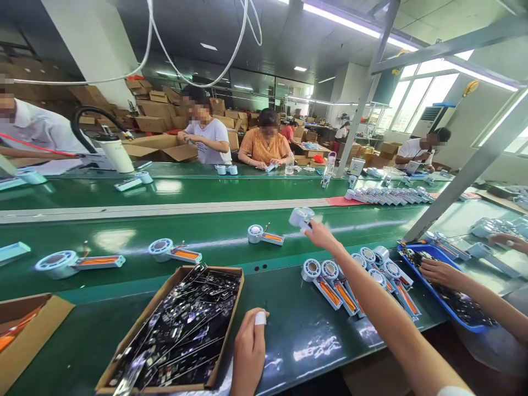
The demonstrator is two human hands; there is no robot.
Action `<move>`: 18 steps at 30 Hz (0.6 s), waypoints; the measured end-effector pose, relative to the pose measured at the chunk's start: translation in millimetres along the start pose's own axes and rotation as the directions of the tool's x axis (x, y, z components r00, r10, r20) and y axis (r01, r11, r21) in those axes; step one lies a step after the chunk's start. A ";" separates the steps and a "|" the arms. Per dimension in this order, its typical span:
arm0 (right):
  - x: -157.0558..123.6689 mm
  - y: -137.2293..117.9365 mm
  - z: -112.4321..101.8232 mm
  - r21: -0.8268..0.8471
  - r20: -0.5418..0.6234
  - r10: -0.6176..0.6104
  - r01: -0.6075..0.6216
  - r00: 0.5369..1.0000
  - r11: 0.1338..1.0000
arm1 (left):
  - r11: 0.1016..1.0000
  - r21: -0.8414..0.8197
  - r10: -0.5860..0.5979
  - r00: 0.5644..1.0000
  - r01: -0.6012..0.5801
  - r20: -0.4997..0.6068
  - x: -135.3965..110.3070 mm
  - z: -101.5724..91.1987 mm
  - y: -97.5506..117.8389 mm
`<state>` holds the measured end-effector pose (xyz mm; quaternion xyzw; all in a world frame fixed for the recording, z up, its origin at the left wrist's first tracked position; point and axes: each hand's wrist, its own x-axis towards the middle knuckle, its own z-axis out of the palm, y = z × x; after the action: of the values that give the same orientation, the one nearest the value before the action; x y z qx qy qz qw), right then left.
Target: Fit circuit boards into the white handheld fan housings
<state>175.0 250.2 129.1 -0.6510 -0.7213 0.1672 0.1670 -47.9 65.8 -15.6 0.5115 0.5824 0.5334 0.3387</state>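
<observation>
Circuit boards [185, 324] fill the cardboard box [206, 269] nearest us on the bench [305, 330]. Just right of it our left hand [249, 349] rests with fingers curled under, gripping nothing we can see. Farther right lies a row of fan units [330, 273]. Beyond them our right hand [322, 235] clamps a white fan unit [301, 217] over the belt [206, 231].

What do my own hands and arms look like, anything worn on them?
No gloves. The left hand has white tape wrapped round one finger's end. The right hand leads to a bare forearm, with a white sleeve edge showing at the picture's bottom. No watch visible.
</observation>
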 end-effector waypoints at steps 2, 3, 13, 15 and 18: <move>13.8 1.5 -2.6 -0.028 -0.075 0.058 -0.060 0.996 0.998 | 1.000 0.011 0.022 1.000 -0.022 0.018 -0.2 0.1 -0.1; 16.2 1.8 -2.1 -0.034 -0.106 0.070 -0.074 0.992 0.997 | 0.999 0.017 0.031 0.999 -0.031 0.024 -0.5 -0.1 -0.5; 27.5 -10.6 28.2 -0.114 -0.032 -0.123 0.119 0.992 0.986 | 0.993 0.078 0.079 0.995 -0.083 0.057 1.7 4.1 -20.0; 35.9 -20.2 42.4 -0.131 0.087 -0.189 0.199 0.978 0.971 | 0.987 0.120 0.103 0.992 -0.111 0.070 2.5 4.1 -27.0; 53.9 -42.0 68.6 -0.114 0.253 -0.264 0.299 0.931 0.947 | 0.977 0.157 0.131 0.989 -0.141 0.070 2.0 4.4 -34.1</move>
<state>101.2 298.2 88.7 -0.5270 -0.8325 0.1623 0.0534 -52.3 72.0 -49.2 0.5915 0.5770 0.4910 0.2759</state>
